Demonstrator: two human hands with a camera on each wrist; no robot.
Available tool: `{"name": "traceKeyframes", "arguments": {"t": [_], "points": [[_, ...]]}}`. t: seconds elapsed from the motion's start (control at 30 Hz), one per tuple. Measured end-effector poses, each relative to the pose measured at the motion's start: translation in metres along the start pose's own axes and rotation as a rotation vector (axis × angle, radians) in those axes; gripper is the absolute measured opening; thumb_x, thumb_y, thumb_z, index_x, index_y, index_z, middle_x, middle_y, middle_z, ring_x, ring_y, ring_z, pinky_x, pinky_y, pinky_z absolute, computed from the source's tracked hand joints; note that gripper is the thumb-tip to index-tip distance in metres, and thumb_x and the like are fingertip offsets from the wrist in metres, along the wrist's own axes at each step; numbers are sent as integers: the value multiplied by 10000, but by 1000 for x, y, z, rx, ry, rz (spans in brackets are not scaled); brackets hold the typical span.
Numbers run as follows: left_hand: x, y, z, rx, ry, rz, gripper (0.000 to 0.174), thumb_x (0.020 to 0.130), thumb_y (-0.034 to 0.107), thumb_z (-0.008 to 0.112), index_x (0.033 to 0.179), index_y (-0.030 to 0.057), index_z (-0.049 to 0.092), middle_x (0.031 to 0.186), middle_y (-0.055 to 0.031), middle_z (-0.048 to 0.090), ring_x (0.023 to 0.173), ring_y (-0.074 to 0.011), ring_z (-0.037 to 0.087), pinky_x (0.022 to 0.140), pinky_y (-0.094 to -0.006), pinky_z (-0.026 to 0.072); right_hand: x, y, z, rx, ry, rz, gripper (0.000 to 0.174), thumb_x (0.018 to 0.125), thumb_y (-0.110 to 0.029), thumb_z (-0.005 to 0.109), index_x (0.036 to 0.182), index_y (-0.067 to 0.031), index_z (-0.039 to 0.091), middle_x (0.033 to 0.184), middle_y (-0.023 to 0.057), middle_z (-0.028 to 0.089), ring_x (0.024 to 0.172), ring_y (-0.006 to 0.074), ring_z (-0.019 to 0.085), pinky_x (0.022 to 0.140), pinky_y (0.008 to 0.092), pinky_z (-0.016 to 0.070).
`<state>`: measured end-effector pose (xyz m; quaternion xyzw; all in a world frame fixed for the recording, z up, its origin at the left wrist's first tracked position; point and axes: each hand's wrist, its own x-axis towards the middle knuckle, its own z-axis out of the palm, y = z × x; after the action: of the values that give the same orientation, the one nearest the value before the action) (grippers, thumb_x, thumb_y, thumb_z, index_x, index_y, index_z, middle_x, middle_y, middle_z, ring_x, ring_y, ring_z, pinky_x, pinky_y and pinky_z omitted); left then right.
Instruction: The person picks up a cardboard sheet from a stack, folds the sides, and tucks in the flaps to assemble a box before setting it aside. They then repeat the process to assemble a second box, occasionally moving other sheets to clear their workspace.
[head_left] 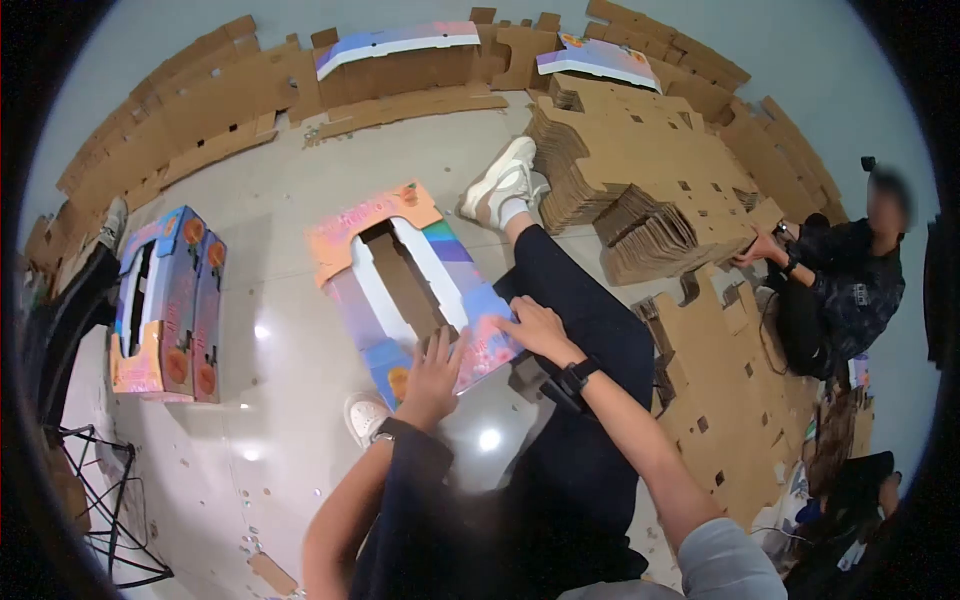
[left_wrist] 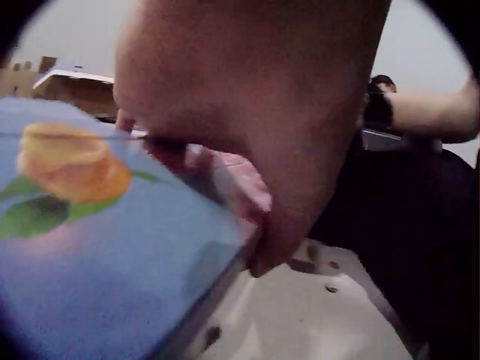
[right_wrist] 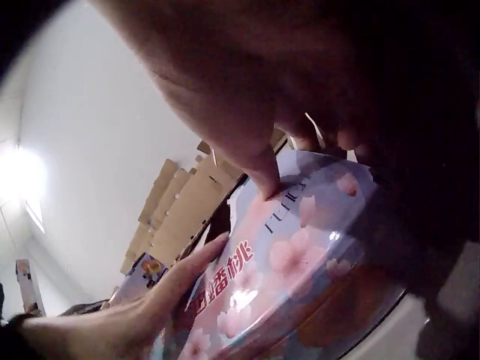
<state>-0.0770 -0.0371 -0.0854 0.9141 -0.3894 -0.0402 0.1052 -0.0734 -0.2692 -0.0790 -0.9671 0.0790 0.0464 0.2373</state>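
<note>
A printed cardboard fruit box (head_left: pixel 465 290), pink, orange and blue with a long opening in its top, tilts between my legs in the head view. My left hand (head_left: pixel 432 380) rests on its near end, fingers straight and fingertips right at the opening's edge. In the left wrist view, the blue corner panel (left_wrist: pixel 142 240) with a peach picture lies beside that hand. My right hand (head_left: pixel 545 328) grips the box's right side edge. In the right wrist view, its thumb presses the pink panel (right_wrist: pixel 292 255) while the other fingers bend over the edge, their tips partly hidden.
Two similar finished boxes (head_left: pixel 165 310) stand on the left. Flat brown cardboard stacks (head_left: pixel 640 140) lie at the right, where another person (head_left: pixel 845 290) sits handling cardboard. Loose sheets (head_left: pixel 730 410) cover the floor there. A black wire frame (head_left: pixel 120 500) stands at the lower left.
</note>
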Motion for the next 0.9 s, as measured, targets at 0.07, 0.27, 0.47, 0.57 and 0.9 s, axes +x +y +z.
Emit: {"name": "traceKeyframes", "arguments": {"t": [0.07, 0.27, 0.47, 0.57, 0.9], "points": [[2, -16, 1, -61, 57, 58, 1016, 549, 209, 771, 1415, 89, 254, 1273, -175, 419, 1181, -331, 431, 1058, -522, 243, 0, -6, 4, 64, 34, -4, 516, 816, -538, 553, 852, -23, 555, 908, 148, 564, 777, 374, 595, 678, 446, 452], [1, -81, -61, -9, -8, 23, 1111, 514, 80, 740, 1455, 93, 150, 1086, -159, 534, 1049, -329, 504, 855, -359, 410, 9, -37, 36, 519, 134, -124, 383, 837, -382, 628, 734, -21, 552, 715, 100, 574, 604, 231, 585, 557, 349, 444], [-28, -95, -84, -960, -169, -458, 791, 829, 383, 611, 1404, -4, 229, 1096, -225, 594, 956, -349, 586, 873, -366, 429, -49, -82, 40, 998, -280, -134, 347, 891, -290, 599, 717, 6, 552, 635, 28, 537, 485, 123, 588, 437, 247, 415], [-16, -83, -53, -733, -41, -548, 702, 832, 491, 567, 1227, -71, 419, 936, -226, 632, 885, -352, 608, 832, -390, 435, -50, -83, 38, 964, -309, -61, 289, 900, -254, 587, 772, 4, 580, 700, 44, 551, 473, 127, 579, 460, 250, 430], [-8, -84, -60, -480, 216, -800, 613, 835, 575, 514, 801, -34, 564, 820, -266, 610, 805, -418, 599, 709, -431, 444, -93, -124, 37, 1016, -526, -540, 491, 871, -254, 615, 1281, -45, 445, 1153, 83, 437, 1017, 158, 548, 824, 296, 465]]}}
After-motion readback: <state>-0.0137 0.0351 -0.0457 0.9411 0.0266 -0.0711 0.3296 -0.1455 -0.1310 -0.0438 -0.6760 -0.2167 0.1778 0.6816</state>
